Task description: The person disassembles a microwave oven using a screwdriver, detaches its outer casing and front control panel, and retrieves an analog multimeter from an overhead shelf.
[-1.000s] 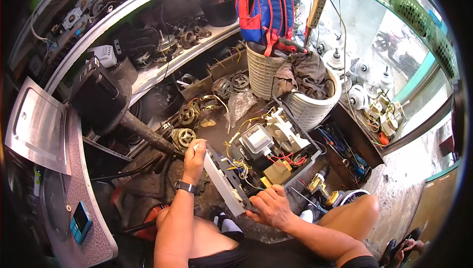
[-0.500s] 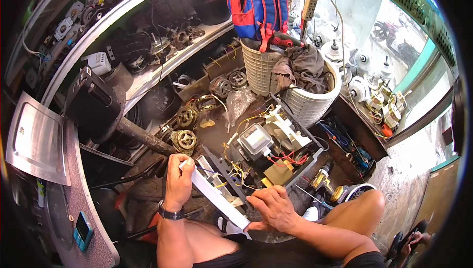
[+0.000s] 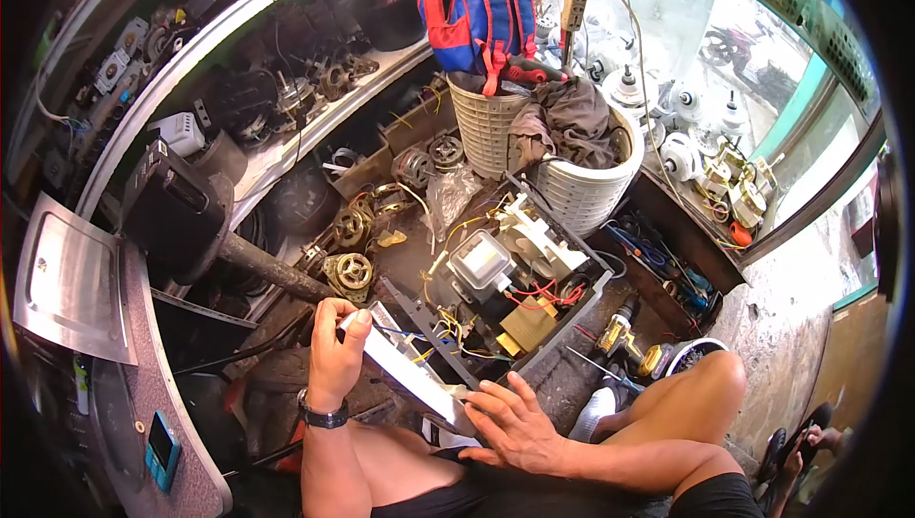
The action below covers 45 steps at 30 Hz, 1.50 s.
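Observation:
My left hand (image 3: pixel 338 351) is closed around the upper end of a long white panel (image 3: pixel 405 370), thumb on top. The panel tilts down to the right, with wires on its far side. At its lower end is my right hand (image 3: pixel 515 427), fingers apart, the fingertips at the panel's edge; whether they press on it I cannot tell. Just beyond lies an opened appliance chassis (image 3: pixel 596 287), which looks like a microwave oven's. It carries a grey metal housing (image 3: pixel 481 261), a white fan part (image 3: pixel 538 237), a yellowish transformer (image 3: pixel 529 325) and loose coloured wires.
A yellow cordless drill (image 3: pixel 618 335) and a white bucket (image 3: pixel 701 356) are by my right knee. Motor parts (image 3: pixel 348 273) lie left of the chassis. Behind stand white baskets (image 3: pixel 586 189) with cloth and a backpack (image 3: pixel 486 8). A phone (image 3: pixel 162 451) rests on the left counter.
The panel has turned slightly, its white face showing differently. My right hand's fingers have spread and shifted a little left. The whole view has moved slightly.

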Each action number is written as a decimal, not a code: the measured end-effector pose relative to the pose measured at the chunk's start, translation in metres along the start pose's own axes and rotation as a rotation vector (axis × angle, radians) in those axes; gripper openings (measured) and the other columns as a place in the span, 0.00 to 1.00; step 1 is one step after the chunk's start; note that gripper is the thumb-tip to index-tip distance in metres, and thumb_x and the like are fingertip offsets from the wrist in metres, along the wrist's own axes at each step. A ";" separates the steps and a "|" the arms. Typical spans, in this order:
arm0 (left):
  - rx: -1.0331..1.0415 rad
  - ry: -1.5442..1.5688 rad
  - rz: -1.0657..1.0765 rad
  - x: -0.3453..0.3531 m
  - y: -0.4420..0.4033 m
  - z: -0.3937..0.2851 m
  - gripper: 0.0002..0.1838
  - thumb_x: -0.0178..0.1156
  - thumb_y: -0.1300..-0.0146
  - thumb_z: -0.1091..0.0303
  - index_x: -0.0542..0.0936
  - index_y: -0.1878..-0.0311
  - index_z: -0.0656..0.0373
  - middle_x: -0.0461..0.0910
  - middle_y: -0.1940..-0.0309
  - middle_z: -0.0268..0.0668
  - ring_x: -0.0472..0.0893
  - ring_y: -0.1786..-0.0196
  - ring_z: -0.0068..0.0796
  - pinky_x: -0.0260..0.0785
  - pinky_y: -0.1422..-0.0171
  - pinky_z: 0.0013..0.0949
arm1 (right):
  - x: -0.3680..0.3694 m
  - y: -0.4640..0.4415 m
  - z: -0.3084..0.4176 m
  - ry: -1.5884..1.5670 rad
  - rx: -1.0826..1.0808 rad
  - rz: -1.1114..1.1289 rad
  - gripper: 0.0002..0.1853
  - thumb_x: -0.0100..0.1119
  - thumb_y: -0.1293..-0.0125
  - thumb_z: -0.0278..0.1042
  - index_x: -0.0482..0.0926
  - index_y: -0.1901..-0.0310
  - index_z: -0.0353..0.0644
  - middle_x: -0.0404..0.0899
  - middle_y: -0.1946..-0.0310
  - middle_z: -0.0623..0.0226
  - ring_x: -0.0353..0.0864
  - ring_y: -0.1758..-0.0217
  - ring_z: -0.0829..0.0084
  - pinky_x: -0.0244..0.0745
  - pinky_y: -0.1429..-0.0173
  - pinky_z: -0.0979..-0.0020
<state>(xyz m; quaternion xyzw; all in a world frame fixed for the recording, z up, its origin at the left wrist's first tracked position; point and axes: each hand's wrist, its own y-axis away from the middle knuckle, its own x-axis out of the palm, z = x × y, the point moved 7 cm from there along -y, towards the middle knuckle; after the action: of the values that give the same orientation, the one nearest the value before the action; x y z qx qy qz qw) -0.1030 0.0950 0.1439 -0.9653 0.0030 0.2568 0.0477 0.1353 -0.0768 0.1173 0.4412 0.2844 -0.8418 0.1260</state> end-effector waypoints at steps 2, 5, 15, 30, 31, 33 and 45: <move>0.006 -0.040 0.013 -0.003 0.001 0.000 0.22 0.65 0.29 0.51 0.76 0.54 0.64 0.73 0.58 0.38 0.73 0.55 0.29 0.69 0.47 0.35 | -0.001 0.000 0.004 -0.005 0.027 -0.016 0.33 0.67 0.33 0.60 0.80 0.41 0.37 0.72 0.31 0.55 0.65 0.21 0.53 0.52 0.16 0.41; 0.026 -0.051 0.074 -0.002 0.001 -0.010 0.23 0.65 0.29 0.50 0.76 0.54 0.65 0.73 0.58 0.38 0.74 0.54 0.28 0.69 0.47 0.34 | 0.004 0.003 0.011 -0.071 0.019 -0.029 0.29 0.68 0.33 0.56 0.80 0.43 0.37 0.72 0.30 0.55 0.66 0.21 0.53 0.51 0.16 0.41; 0.011 0.068 0.060 -0.002 0.008 -0.015 0.26 0.71 0.34 0.48 0.77 0.51 0.63 0.76 0.58 0.34 0.74 0.56 0.24 0.71 0.47 0.32 | 0.011 0.007 0.022 -0.606 0.138 -0.016 0.39 0.75 0.37 0.33 0.67 0.27 0.39 0.61 0.27 0.42 0.67 0.27 0.38 0.68 0.23 0.48; -0.011 -0.247 0.011 -0.013 0.014 -0.038 0.33 0.72 0.36 0.36 0.80 0.65 0.64 0.79 0.74 0.40 0.79 0.69 0.33 0.73 0.60 0.37 | 0.014 0.008 0.022 -0.836 0.281 -0.005 0.38 0.73 0.34 0.29 0.66 0.25 0.41 0.70 0.36 0.48 0.73 0.33 0.47 0.72 0.29 0.53; -0.053 -0.260 0.006 -0.016 0.016 -0.036 0.34 0.71 0.36 0.34 0.80 0.65 0.63 0.78 0.76 0.38 0.79 0.71 0.33 0.72 0.63 0.37 | 0.017 0.010 0.019 -0.911 0.360 0.033 0.37 0.73 0.33 0.30 0.66 0.26 0.40 0.70 0.37 0.49 0.74 0.33 0.50 0.73 0.29 0.53; 0.002 -0.303 0.000 -0.020 0.019 -0.043 0.32 0.70 0.34 0.35 0.81 0.64 0.63 0.79 0.78 0.36 0.78 0.73 0.28 0.71 0.66 0.35 | 0.017 0.014 0.018 -0.980 0.436 0.063 0.36 0.73 0.32 0.31 0.66 0.26 0.40 0.71 0.37 0.51 0.76 0.35 0.54 0.75 0.32 0.54; -0.230 0.618 0.128 -0.002 0.003 0.027 0.17 0.60 0.20 0.53 0.83 0.50 0.60 0.83 0.64 0.27 0.79 0.67 0.16 0.71 0.65 0.24 | -0.008 -0.005 0.025 -1.112 0.358 0.166 0.39 0.71 0.28 0.29 0.62 0.20 0.41 0.67 0.33 0.62 0.74 0.33 0.68 0.76 0.31 0.65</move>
<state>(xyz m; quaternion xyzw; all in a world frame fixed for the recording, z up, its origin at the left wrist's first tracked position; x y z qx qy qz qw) -0.1181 0.0940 0.1209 -0.9944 0.0491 -0.0467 -0.0809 0.1208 -0.0877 0.1370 -0.0314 -0.0062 -0.9689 0.2453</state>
